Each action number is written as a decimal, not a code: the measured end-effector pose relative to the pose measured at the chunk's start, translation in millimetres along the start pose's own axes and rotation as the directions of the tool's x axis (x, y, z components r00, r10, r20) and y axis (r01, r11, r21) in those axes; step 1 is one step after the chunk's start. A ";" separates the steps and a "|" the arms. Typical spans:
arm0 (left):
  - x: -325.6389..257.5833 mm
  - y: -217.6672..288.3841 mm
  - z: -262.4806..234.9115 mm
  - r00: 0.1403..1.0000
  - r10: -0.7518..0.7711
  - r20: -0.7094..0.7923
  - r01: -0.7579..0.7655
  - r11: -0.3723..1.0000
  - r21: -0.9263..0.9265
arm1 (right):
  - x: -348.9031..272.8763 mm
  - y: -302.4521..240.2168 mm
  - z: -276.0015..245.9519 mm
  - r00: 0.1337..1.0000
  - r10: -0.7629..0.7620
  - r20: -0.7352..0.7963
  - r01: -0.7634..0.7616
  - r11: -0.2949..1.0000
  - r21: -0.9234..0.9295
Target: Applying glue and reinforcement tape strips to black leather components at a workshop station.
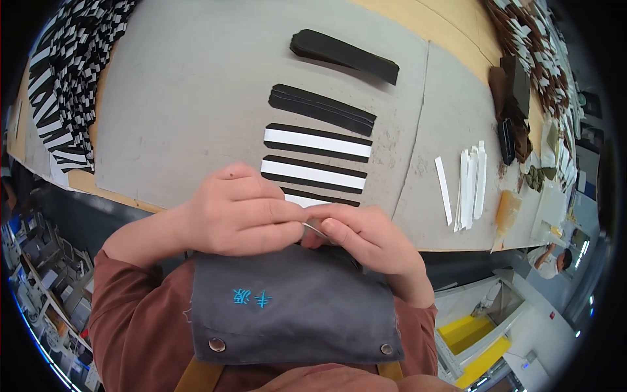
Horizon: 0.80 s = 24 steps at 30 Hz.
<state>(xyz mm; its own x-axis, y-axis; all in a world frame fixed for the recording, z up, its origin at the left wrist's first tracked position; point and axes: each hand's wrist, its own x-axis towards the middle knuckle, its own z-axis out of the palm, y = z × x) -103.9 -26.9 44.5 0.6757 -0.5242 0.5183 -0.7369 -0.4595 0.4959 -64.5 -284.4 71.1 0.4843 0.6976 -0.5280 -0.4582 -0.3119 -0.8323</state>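
My left hand (245,212) and my right hand (362,235) meet at the near edge of the table, fingers closed. Between them they pinch a thin pale strip (314,229), seen almost edge-on and slightly curved; most of it is hidden by the fingers. Just beyond the hands lie black strips with white strips laid along their middles: a far one (318,142), a middle one (313,174) and a near one (323,198) partly covered by my hands. Farther up are a fanned group of black strips (323,110) and a thicker black stack (346,57).
To the right lie a loose white strip (443,189) and a bundle of white strips (469,189), beside a yellowish translucent bottle (507,212). Black-and-white pieces (72,85) heap at the far left, brown-and-white ones (535,59) at the far right. Another person (550,261) is in the background.
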 end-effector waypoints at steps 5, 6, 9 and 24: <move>3.6 -20.1 -6.9 0.962 0.248 -0.117 -0.227 0.959 0.171 | 20.4 -3.7 -3.9 0.994 -0.011 0.109 0.017 0.998 -0.053; 4.2 -23.7 -12.2 0.964 0.248 -0.091 -0.228 0.955 0.188 | 22.3 -6.5 -5.2 0.993 -0.010 0.114 0.016 0.998 -0.056; -6.9 -40.1 -12.3 0.993 0.073 -0.096 -0.039 0.948 0.317 | 25.8 -23.8 -9.5 0.995 0.082 -0.064 -0.084 0.996 -0.025; -22.5 -66.7 -7.4 0.959 -0.282 0.041 0.239 0.876 0.420 | 103.0 -47.7 -18.2 0.869 -0.371 -0.329 0.046 0.720 -0.692</move>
<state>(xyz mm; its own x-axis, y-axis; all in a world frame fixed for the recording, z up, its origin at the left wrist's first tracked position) -69.7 20.8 4.9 0.8543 -0.4026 0.3287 -0.4927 -0.8286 0.2658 20.8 -209.4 53.4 0.8356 0.5095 -0.2054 0.2079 -0.6393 -0.7403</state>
